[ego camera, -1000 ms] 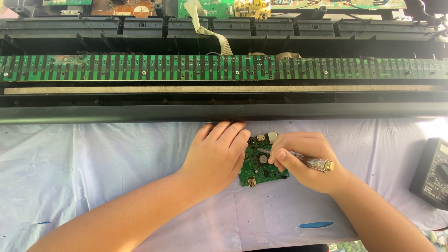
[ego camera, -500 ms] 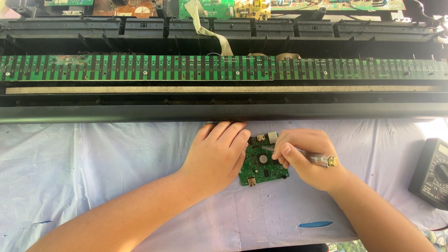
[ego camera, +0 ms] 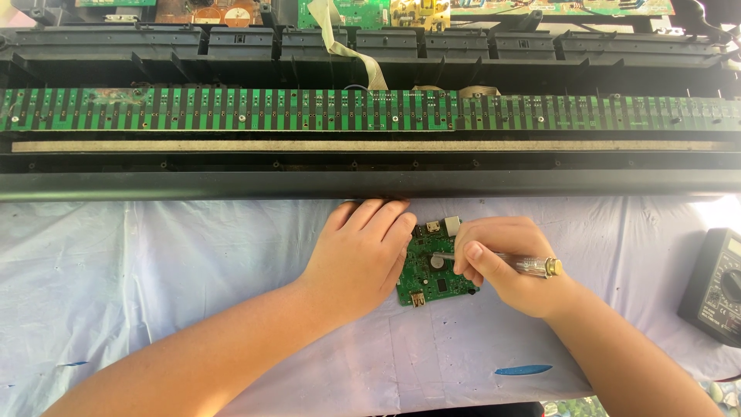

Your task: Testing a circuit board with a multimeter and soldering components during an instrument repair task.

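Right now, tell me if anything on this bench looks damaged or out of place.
The long green contact board in the opened keyboard chassis has a brownish, scorched or corroded-looking patch near its left end. A loose ribbon cable hangs across the frame. The small circuit board under the left hand and right hand looks intact.

Glossy green circuit board [ego camera: 432, 274]; matt creased cloth [ego camera: 154, 270].

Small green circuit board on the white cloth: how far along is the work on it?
Done: the long black keyboard chassis lies opened, its green contact strip exposed, and the small green circuit board lies out on the white cloth. In hand: the left hand presses the board flat while the right hand holds a clear-handled screwdriver to it. Left: the board is not refitted, and the chassis is not closed.
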